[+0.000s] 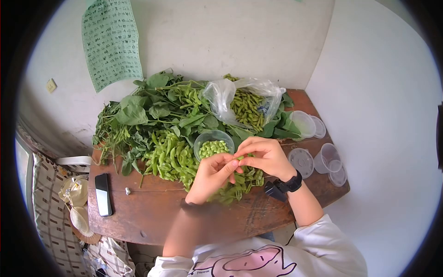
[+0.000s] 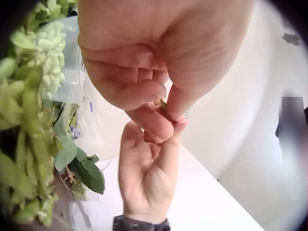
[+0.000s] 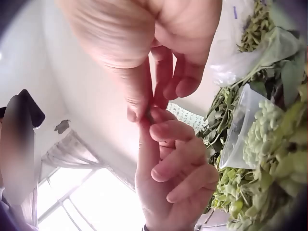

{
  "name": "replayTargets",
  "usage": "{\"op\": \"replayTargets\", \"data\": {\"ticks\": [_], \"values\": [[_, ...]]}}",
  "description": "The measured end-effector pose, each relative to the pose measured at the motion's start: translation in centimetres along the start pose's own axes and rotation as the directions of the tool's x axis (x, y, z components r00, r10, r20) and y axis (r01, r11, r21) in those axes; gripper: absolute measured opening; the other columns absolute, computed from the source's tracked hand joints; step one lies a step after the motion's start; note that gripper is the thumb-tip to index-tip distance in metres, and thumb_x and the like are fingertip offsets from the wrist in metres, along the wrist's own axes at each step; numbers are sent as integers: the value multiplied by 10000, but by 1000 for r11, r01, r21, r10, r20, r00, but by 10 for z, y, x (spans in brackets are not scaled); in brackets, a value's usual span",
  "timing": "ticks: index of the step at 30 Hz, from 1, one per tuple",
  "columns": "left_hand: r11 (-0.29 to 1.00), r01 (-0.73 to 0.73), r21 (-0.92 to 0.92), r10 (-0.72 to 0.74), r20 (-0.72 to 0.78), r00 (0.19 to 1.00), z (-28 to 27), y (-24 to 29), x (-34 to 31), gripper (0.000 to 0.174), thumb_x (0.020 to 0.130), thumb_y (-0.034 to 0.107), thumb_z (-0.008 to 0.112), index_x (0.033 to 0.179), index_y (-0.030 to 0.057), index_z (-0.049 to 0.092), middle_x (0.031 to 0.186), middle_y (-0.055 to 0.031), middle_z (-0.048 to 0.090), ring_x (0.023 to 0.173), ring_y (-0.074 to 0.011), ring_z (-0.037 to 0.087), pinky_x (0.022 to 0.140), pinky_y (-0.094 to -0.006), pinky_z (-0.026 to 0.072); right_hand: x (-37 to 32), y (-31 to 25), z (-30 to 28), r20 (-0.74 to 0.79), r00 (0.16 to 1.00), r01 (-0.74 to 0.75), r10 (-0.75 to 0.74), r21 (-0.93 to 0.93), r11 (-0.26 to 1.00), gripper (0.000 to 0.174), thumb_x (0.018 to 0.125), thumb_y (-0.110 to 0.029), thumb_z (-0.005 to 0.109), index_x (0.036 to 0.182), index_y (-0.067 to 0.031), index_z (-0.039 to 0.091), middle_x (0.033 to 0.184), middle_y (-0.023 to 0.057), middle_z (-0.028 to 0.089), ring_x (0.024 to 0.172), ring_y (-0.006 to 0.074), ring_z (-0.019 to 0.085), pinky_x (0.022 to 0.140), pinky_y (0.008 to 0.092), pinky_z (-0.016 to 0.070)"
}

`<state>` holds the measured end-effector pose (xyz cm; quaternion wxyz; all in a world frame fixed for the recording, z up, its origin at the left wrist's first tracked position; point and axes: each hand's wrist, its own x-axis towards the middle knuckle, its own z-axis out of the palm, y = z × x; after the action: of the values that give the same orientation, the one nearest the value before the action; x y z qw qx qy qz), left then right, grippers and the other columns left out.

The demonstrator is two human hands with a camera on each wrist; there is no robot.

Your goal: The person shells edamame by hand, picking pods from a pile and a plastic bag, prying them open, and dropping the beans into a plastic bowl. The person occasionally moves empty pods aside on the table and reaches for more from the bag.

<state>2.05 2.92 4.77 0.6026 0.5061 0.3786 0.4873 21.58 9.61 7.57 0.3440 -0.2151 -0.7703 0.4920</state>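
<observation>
Both hands meet just in front of a clear tub of shelled green beans. The left hand and the right hand pinch a small green pod between thumbs and fingers. In the left wrist view only a bit of the pod shows between the left fingertips, with the right hand touching from below. The right wrist view has the pod mostly hidden where the fingertips of both hands touch. Loose full pods lie left of the tub and beneath the hands.
Leafy stalks cover the table's back left. A plastic bag of pods stands behind the tub. Clear containers and lids sit at the right. A phone lies near the left edge of the wooden table.
</observation>
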Motion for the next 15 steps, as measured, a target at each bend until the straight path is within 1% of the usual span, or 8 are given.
{"op": "replayTargets", "data": {"ticks": [1,3,4,6,8,9,11,15], "values": [[1000,2,-4,-2,-3,1000,1,1,-1,269,995,248,547,1049,4,647,889,-45,693,627,-50,578,467,-169,378,-3,5,1,-28,998,50,-49,36,998,211,835,0,694,1046,9,701,999,69,632,927,144,605,776,267,487],[997,39,-62,-34,77,996,2,3,-1,258,976,243,579,998,-3,656,862,-86,697,619,-71,584,469,-182,399,-11,12,2,-42,999,12,-8,96,995,197,836,10,688,1032,13,706,1005,73,619,931,142,602,774,254,484],[997,43,-63,-38,74,997,2,3,-1,258,976,243,579,998,-3,656,862,-86,697,619,-71,584,469,-182,399,-14,15,1,-37,999,7,-2,133,991,206,838,24,682,1044,13,700,1025,78,609,936,145,602,779,254,489],[994,109,-8,-107,125,986,2,1,0,248,964,231,599,994,-6,668,863,-91,702,623,-74,584,476,-180,402,-21,21,3,-31,999,-6,12,174,985,216,840,37,676,1055,13,694,1045,83,598,941,149,602,784,253,493],[991,123,-48,-114,152,982,5,-2,0,246,963,226,602,987,-8,672,856,-89,701,624,-74,584,474,-181,401,-25,29,8,-99,992,-18,77,498,867,227,782,-9,757,1002,0,700,984,83,609,949,192,574,809,296,478],[988,131,-81,-115,181,977,6,-4,0,243,961,222,604,981,-10,675,850,-87,700,625,-74,584,473,-182,400,-26,36,7,-97,992,-24,84,499,866,227,782,-9,757,1002,0,700,984,83,609,949,192,574,809,296,478],[986,138,-92,-120,181,976,8,-5,1,243,962,220,603,974,-11,679,836,-83,698,622,-75,584,471,-183,399,-27,50,4,-47,993,119,-110,467,876,318,815,110,668,1119,18,654,1078,105,573,952,177,607,806,276,523],[980,173,-103,-152,182,971,8,-8,2,242,961,212,605,961,-17,685,774,-64,680,600,-73,577,462,-182,389,-27,45,6,-48,995,101,-89,520,848,332,806,113,676,1123,17,653,1056,102,572,926,172,602,797,277,525]]}}
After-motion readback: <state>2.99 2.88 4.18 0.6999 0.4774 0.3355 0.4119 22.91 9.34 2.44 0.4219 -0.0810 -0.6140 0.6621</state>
